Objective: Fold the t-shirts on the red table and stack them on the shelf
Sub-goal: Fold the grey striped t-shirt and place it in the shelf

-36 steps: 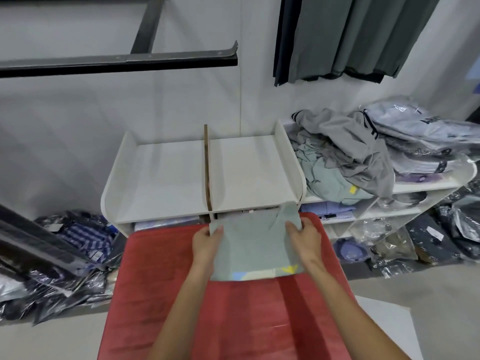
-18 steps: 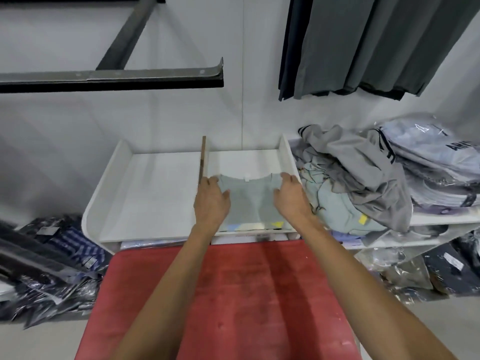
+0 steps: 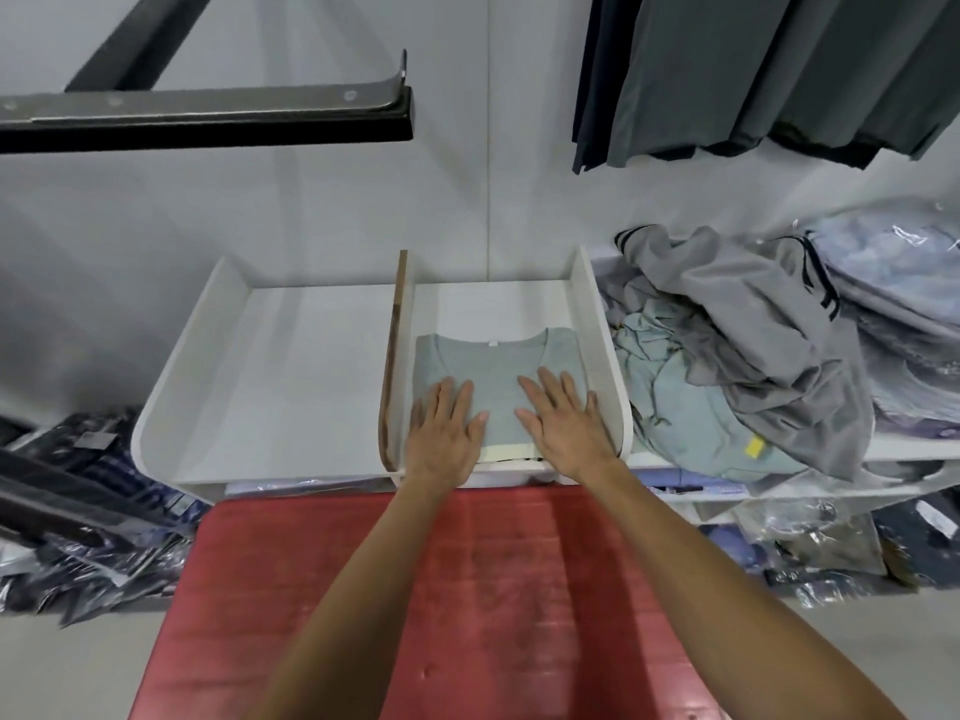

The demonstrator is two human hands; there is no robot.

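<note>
In the right-hand compartment of the white shelf (image 3: pixel 322 459), a folded pale green t-shirt (image 3: pixel 493 371) is laid flat, its neckline turned toward the wall and its near edge close to the shelf's front lip. It is bounded on its left by a thin brown divider (image 3: pixel 393 356) and on its right by the shelf's white side wall. The left hand (image 3: pixel 445 433) is pressed palm-down on the near left part of the t-shirt, fingers straight and slightly spread, nothing being gripped. The right hand (image 3: pixel 563 423) is laid flat in the same way on the near right part, fingers extended toward the neckline. A strip of pale yellow fabric (apparently a lower layer of the fold) is seen at the near edge between the two hands. The compartment left of the divider is seen as bare white board.

The red table (image 3: pixel 467 589) is set just in front of the shelf, and both forearms are stretched across it. To the right of the shelf, a heap of unfolded clothes (image 3: pixel 727 356) in grey and pale green is piled on a neighbouring shelf, with plastic-wrapped garments (image 3: pixel 893 283) stacked beside it. Dark garments (image 3: pixel 753 70) are hung against the wall above, and a black metal bracket (image 3: pixel 208 114) is fixed at upper left. More bagged clothing (image 3: pixel 88 511) is piled on the floor at left.
</note>
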